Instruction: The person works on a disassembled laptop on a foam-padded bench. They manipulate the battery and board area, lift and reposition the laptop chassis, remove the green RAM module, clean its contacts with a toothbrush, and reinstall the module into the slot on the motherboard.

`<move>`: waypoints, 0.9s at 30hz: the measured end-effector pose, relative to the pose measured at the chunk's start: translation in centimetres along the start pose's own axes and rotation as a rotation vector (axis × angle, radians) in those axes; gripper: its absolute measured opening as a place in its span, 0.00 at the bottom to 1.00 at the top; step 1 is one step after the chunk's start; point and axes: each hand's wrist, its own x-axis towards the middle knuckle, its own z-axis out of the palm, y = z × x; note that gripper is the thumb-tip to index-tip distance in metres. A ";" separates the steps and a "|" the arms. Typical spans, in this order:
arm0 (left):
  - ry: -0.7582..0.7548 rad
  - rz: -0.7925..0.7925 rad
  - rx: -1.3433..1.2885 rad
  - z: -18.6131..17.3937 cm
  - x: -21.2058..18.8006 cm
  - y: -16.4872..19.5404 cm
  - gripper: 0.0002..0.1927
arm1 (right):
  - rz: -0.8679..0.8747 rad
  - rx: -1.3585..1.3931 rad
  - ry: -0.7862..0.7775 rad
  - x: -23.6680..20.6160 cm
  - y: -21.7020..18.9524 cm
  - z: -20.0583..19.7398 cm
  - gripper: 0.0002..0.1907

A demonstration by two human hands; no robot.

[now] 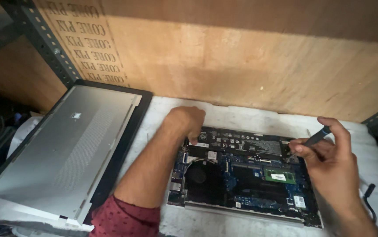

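An opened laptop [241, 175] lies bottom-up on the white bench, its black battery, fan, blue board and green memory stick [280, 177] exposed. My left hand [188, 121] rests curled on the laptop's far left corner, fingers pressing down by the battery edge. My right hand [329, 160] grips a dark-handled screwdriver [317, 137] and holds its tip down at the laptop's far right corner.
A silver laptop [61, 153] lies stacked on a black one, leaning at the left. A wooden board [241, 57] rises behind the bench, with grey slotted metal shelf posts [44, 39] at left and right. A black cable [369, 195] lies at the right edge.
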 end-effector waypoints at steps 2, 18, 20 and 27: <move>0.012 -0.018 -0.005 0.3 -0.1 0.0 0.28 | -0.057 -0.050 0.006 0.0 -0.4 0.3 0.34; 0.215 -0.026 -0.119 3.4 -3.7 -1.1 0.26 | -0.136 -0.236 0.089 -1.0 -1.1 0.2 0.35; 0.184 -0.035 -0.131 3.5 -4.0 -0.5 0.27 | -0.141 -0.286 0.114 -1.4 -1.0 0.1 0.35; 0.252 -0.018 -0.225 3.7 -6.1 -0.2 0.28 | -0.205 -0.152 0.140 -1.6 0.4 -0.2 0.35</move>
